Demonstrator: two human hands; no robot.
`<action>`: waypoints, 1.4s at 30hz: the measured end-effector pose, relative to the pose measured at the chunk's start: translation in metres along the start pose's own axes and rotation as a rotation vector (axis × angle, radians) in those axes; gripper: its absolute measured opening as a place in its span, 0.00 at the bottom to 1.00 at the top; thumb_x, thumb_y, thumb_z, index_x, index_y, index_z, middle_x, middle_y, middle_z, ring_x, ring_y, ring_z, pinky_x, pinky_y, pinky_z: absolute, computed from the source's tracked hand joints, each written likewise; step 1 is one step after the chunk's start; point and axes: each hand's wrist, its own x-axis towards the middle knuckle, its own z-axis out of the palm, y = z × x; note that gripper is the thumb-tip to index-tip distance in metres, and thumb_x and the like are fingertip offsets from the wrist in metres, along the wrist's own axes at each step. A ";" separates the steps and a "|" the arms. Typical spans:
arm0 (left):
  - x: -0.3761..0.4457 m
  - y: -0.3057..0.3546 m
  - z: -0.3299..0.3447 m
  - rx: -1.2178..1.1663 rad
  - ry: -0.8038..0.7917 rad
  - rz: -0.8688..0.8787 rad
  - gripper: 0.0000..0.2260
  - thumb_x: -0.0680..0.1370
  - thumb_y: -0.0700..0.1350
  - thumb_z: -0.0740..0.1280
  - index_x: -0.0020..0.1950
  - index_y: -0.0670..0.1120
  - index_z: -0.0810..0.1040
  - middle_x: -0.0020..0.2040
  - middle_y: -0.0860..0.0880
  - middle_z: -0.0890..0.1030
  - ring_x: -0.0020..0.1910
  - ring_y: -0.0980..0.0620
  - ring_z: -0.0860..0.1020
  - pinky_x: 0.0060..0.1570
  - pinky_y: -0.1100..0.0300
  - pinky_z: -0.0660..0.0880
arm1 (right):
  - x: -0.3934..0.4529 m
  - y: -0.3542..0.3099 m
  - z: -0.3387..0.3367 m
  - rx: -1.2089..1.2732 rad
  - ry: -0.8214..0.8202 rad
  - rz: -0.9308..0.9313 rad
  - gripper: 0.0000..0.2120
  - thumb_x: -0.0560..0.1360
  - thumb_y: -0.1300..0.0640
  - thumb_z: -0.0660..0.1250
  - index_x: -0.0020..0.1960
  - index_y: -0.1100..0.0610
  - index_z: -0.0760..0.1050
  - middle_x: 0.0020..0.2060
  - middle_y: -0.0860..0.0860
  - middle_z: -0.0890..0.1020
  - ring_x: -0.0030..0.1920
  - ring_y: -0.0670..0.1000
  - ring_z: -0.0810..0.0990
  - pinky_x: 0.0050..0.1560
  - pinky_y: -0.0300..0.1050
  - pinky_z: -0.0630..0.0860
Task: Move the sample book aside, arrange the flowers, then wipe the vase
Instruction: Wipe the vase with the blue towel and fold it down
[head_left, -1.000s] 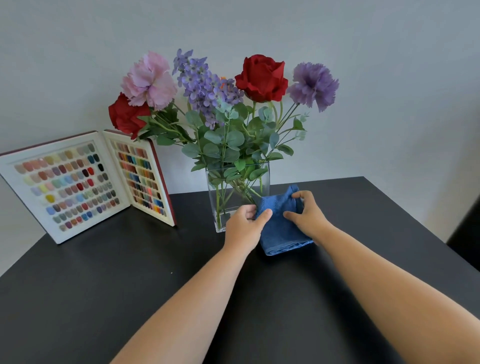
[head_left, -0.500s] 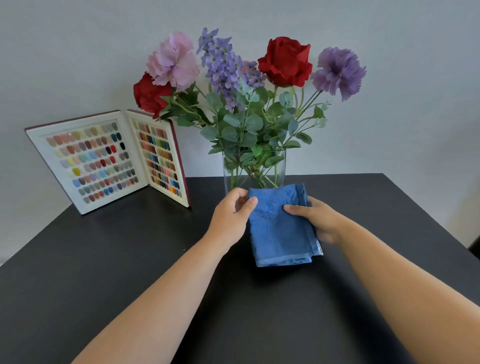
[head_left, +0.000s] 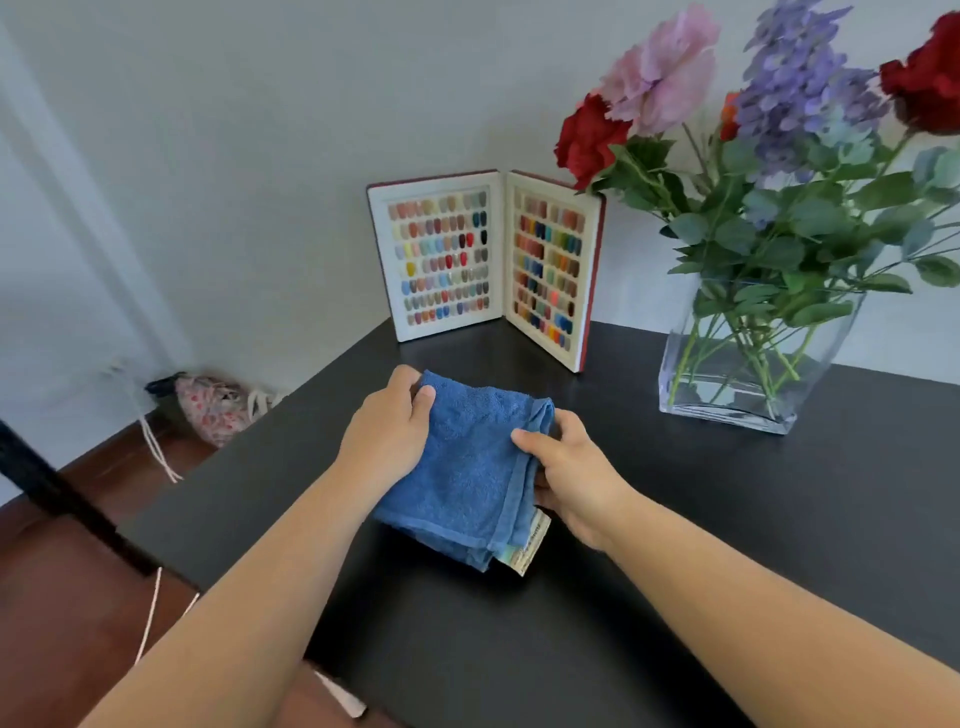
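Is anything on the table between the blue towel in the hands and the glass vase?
No. In the head view, only bare black tabletop separates the folded blue terry towel from the clear rectangular glass vase.

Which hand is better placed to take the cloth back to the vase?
Right. The right hand grips the blue cloth on the side nearer the vase; the left hand holds the far side.

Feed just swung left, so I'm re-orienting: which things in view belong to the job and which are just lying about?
Job:
- blue towel, gripped by left hand and right hand
- glass vase
- flowers
- sample book, standing open

Lying about:
- floral bag on the floor
- white cord
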 end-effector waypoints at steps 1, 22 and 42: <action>0.000 -0.015 -0.010 0.071 0.018 -0.008 0.09 0.83 0.54 0.53 0.56 0.51 0.67 0.34 0.51 0.76 0.32 0.52 0.75 0.28 0.57 0.65 | 0.005 0.006 0.019 -0.016 0.037 -0.018 0.20 0.77 0.57 0.66 0.65 0.47 0.64 0.56 0.51 0.80 0.51 0.51 0.84 0.48 0.52 0.82; 0.002 -0.179 -0.103 0.482 -0.085 0.028 0.20 0.82 0.54 0.57 0.72 0.49 0.69 0.65 0.46 0.75 0.61 0.43 0.74 0.54 0.48 0.74 | 0.034 0.074 0.201 -1.301 0.123 -0.717 0.22 0.75 0.50 0.64 0.68 0.47 0.70 0.75 0.51 0.55 0.71 0.54 0.54 0.69 0.51 0.56; -0.035 -0.199 -0.091 0.412 -0.353 0.027 0.23 0.82 0.61 0.46 0.77 0.64 0.51 0.77 0.65 0.48 0.78 0.52 0.52 0.73 0.41 0.49 | 0.042 0.092 0.203 -1.602 -0.068 -0.553 0.32 0.78 0.38 0.40 0.78 0.51 0.50 0.78 0.49 0.50 0.77 0.54 0.46 0.74 0.57 0.49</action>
